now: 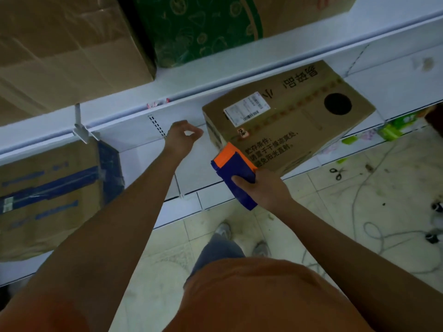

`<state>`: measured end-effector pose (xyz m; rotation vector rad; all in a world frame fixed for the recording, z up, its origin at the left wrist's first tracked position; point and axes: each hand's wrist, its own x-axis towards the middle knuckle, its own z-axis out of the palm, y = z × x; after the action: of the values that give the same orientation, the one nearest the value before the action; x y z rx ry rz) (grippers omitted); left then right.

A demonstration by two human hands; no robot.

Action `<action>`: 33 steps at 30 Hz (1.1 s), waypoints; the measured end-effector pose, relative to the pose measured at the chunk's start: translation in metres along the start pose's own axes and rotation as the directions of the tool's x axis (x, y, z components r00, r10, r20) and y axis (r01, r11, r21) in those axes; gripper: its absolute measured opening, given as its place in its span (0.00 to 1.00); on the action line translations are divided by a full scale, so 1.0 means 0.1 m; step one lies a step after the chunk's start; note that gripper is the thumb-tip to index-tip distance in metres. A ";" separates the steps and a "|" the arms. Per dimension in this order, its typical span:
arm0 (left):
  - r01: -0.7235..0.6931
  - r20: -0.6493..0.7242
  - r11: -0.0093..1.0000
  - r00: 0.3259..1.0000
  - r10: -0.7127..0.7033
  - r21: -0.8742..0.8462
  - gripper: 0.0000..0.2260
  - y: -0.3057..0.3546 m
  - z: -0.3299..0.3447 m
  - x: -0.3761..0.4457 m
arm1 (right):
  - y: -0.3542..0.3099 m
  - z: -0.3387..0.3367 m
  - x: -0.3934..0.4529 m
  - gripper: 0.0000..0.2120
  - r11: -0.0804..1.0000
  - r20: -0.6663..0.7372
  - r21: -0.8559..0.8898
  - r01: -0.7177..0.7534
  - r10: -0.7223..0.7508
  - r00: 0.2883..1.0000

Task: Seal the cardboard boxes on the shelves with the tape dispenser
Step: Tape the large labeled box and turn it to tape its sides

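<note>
A brown cardboard box (287, 121) with black printed characters, a white label and a dark round hole lies on the low white shelf (189, 171), jutting over its front edge. My right hand (261, 188) grips a blue and orange tape dispenser (233, 173), whose orange end touches the box's near corner. My left hand (182, 137) hovers just left of the box with loosely curled fingers, holding nothing. A second cardboard box (48, 197) with blue tape sits at the left of the same shelf.
On the upper shelf (215, 75) stand a plain brown box (67, 44) and a green printed box (196, 27). Scissors (338, 172), loose cords (388, 236) and green packets (390, 130) lie on the tiled floor at right. My feet stand below.
</note>
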<state>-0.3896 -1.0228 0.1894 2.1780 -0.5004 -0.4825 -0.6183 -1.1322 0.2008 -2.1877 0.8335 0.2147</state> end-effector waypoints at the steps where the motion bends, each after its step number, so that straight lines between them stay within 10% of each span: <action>1: -0.003 0.039 1.000 0.999 0.002 0.016 0.09 -0.03 0.03 0.09 | 0.00 0.02 0.00 0.27 1.000 -0.016 0.004 -0.012 0.012 1.000; 11: -0.050 0.374 0.998 0.927 0.032 0.037 0.04 0.02 0.39 0.47 | 0.09 -0.33 -0.04 0.23 0.927 -0.120 -0.321 -0.193 0.163 0.979; 33: -0.034 0.323 0.994 0.944 0.066 -0.106 0.04 -0.26 0.06 1.03 | -0.47 0.15 0.31 0.24 0.997 -0.149 0.014 -0.080 0.081 0.986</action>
<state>-0.3002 -1.0638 0.1475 1.9931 -0.6940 -0.8300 -0.5632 -1.1141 0.2070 -2.1849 1.0055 0.0879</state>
